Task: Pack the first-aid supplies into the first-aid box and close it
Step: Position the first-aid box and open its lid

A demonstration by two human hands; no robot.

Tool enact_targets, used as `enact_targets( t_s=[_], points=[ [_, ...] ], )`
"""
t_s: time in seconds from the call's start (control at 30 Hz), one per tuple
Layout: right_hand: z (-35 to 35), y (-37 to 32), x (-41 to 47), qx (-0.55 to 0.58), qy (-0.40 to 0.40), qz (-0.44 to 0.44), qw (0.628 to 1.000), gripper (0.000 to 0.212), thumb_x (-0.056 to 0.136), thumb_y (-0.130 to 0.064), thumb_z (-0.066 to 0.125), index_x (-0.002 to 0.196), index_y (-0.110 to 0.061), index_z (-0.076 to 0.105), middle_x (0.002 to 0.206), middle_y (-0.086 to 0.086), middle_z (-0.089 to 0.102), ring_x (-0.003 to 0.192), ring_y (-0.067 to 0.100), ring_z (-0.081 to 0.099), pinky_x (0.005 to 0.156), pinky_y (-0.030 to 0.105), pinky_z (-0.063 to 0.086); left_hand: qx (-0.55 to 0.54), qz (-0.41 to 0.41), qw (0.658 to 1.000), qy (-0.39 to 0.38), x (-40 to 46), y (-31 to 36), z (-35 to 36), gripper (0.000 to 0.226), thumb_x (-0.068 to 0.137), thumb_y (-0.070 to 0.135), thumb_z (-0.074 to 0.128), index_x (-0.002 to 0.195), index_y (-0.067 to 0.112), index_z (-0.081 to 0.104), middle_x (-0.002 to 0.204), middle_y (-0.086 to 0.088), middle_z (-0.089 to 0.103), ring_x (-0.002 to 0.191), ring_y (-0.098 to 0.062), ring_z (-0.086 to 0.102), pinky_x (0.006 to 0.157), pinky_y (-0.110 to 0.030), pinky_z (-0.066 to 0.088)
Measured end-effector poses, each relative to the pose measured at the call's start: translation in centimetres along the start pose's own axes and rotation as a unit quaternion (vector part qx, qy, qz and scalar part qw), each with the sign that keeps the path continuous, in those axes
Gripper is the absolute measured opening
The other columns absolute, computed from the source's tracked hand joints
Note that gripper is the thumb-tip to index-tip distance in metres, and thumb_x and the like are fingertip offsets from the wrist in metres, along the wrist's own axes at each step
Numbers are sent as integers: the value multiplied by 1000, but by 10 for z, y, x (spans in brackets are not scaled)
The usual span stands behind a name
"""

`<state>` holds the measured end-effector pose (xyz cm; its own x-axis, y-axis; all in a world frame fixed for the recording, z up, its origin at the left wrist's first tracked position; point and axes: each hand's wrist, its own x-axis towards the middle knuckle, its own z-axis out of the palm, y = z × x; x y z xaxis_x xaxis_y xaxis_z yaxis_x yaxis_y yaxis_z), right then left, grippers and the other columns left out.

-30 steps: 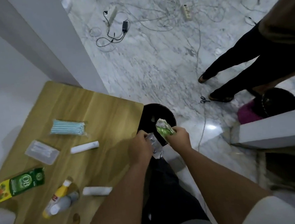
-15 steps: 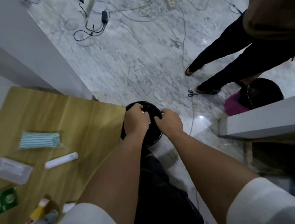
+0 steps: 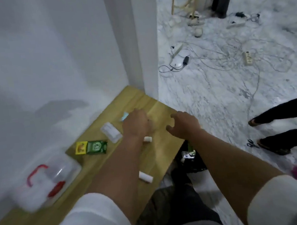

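The clear first-aid box, with a red handle and red latch, stands at the near left of the wooden table. On the table lie a green carton, a clear plastic case, a blue striped pack and two white rolls. My left hand hovers over the far part of the table, half covering the blue pack, blurred, with nothing seen in it. My right hand hangs beside it over the table's right edge, fingers spread and curled, empty.
A black bin with wrappers in it sits on the floor just right of the table. A white wall and pillar bound the table's far side. Cables and power strips litter the marble floor. A person's legs and scissors are at right.
Both hands left the black bin, where the wrappers now lie, and moved up-left over the table. The view swung left, bringing the first-aid box into sight.
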<state>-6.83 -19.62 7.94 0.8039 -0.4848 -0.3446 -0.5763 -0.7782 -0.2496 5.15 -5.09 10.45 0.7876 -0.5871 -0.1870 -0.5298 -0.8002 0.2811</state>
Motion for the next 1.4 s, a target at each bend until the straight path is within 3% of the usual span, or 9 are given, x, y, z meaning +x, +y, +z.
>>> enact_targets(
  t_s=[0.13, 0.37, 0.57, 0.67, 0.8, 0.9, 1.13, 1.27, 1.4],
  points=[
    [-18, -99, 6, -49, -5, -109, 993, 69, 88, -61, 58, 142, -18, 54, 141, 7, 58, 129, 29, 54, 100, 42, 48, 52, -63, 995, 55, -42, -88, -50, 35, 91, 40, 56, 114, 15, 64, 116, -8, 58, 107, -31, 62, 79, -40, 49],
    [-19, -271, -15, -85, -2, -277, 957, 73, 85, -63, 62, 141, -17, 56, 142, 8, 57, 132, 30, 53, 103, 44, 48, 34, -237, 962, 132, -148, -232, -105, 41, 92, 44, 53, 120, 16, 64, 116, -7, 59, 106, -29, 62, 81, -38, 48],
    [26, -367, -37, -67, -48, -370, 925, 75, 88, -57, 65, 150, -18, 48, 151, 8, 52, 139, 27, 47, 108, 41, 44, -36, -353, 919, 172, -233, -312, -92, 55, 92, 53, 57, 134, 17, 60, 131, -6, 60, 117, -28, 60, 91, -41, 49],
    [63, -393, -36, -55, -68, -387, 918, 77, 89, -54, 68, 153, -19, 44, 152, 10, 49, 139, 27, 47, 109, 41, 43, -82, -363, 909, 189, -250, -344, -61, 60, 90, 53, 60, 138, 18, 59, 134, -8, 60, 120, -29, 59, 93, -41, 50],
    [115, -411, -18, -60, -110, -379, 917, 100, 77, -56, 82, 156, -14, 37, 153, 17, 41, 137, 33, 48, 111, 42, 44, -162, -342, 902, 208, -244, -379, -9, 79, 88, 63, 61, 152, 20, 43, 157, -7, 42, 140, -28, 44, 111, -44, 40],
    [142, -411, -3, -94, -105, -391, 910, 94, 73, -50, 87, 148, -9, 47, 151, 15, 46, 139, 28, 44, 112, 40, 43, -173, -336, 896, 234, -231, -391, 24, 86, 88, 67, 58, 157, 21, 35, 165, -5, 28, 150, -25, 29, 119, -42, 27],
    [162, -397, -1, -83, -37, -421, 902, 82, 74, -47, 88, 139, -8, 55, 137, 10, 59, 125, 29, 56, 94, 37, 48, -195, -296, 865, 354, -219, -383, 76, 82, 91, 61, 61, 157, 20, 35, 162, -4, 35, 148, -24, 33, 118, -43, 29],
    [168, -376, -29, -62, -27, -436, 897, 81, 76, -47, 86, 140, -8, 54, 137, 10, 59, 124, 29, 57, 87, 33, 44, -201, -304, 866, 343, -242, -369, 79, 84, 89, 63, 62, 156, 20, 36, 162, -5, 35, 147, -28, 34, 116, -45, 31],
    [178, -345, -60, -21, -12, -438, 899, 76, 76, -46, 86, 135, -6, 59, 135, 11, 62, 122, 28, 59, 97, 37, 51, -199, -310, 872, 323, -269, -348, 85, 84, 89, 61, 62, 157, 20, 33, 163, -7, 32, 148, -31, 32, 115, -49, 31]
  ],
)
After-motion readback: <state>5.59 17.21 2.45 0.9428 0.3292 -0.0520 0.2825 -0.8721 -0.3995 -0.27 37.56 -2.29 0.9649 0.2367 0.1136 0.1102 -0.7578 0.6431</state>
